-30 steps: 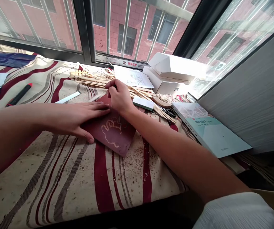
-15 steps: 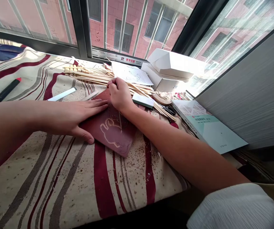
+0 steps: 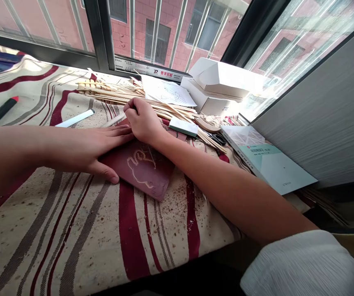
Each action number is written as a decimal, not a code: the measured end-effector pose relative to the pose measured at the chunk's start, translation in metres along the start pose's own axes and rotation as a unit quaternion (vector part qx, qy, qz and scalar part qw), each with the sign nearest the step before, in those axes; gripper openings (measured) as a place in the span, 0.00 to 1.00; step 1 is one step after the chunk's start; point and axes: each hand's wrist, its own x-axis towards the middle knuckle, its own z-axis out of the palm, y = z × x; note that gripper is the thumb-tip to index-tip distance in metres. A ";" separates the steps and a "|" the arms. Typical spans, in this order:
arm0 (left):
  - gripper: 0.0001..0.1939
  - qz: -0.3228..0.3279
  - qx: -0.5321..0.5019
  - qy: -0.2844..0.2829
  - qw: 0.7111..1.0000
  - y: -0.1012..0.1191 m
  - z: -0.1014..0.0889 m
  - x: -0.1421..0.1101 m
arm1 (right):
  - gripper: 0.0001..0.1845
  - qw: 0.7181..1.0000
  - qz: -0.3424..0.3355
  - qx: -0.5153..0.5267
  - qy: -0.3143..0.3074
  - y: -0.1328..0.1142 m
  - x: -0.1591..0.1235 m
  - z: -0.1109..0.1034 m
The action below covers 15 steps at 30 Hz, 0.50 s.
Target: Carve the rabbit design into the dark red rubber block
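Note:
My left hand [image 3: 98, 149] lies flat with fingers stretched over the left side of a reddish-brown board [image 3: 157, 187]. A pale line drawing is cut into the board's surface, with a thin straight line beside it. Over the board's far part, my right hand [image 3: 144, 121] is closed in a fist. Whatever sits inside that fist is hidden from this angle. Just past my left fingertips, a pale stick-like piece [image 3: 114, 120] lies near the board's far edge. A white-and-green block [image 3: 183, 127] rests to the right of my right wrist.
Thin wooden strips [image 3: 112, 95] lie along the window side, by a printed sheet [image 3: 167, 91] and a white box [image 3: 215, 102]. A book [image 3: 267, 158] is at right; a black marker [image 3: 0, 112] and white pen-like tool [image 3: 75, 118] lie left. Crumbs dot the striped cloth [image 3: 97, 246].
My right fist has shifted left across the board's far part, closer to my left fingertips. The left hand stays flat on the board. The whole view has moved slightly.

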 end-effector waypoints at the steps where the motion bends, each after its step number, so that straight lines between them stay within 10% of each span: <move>1: 0.62 0.001 0.000 0.002 1.000 -0.001 0.000 0.000 | 0.14 1.000 -0.001 -0.003 0.006 -0.001 0.000 0.000; 15: 0.67 -0.020 -0.019 -0.029 0.999 -0.008 0.002 0.001 | 0.16 0.993 0.008 0.070 0.100 0.011 -0.001 0.000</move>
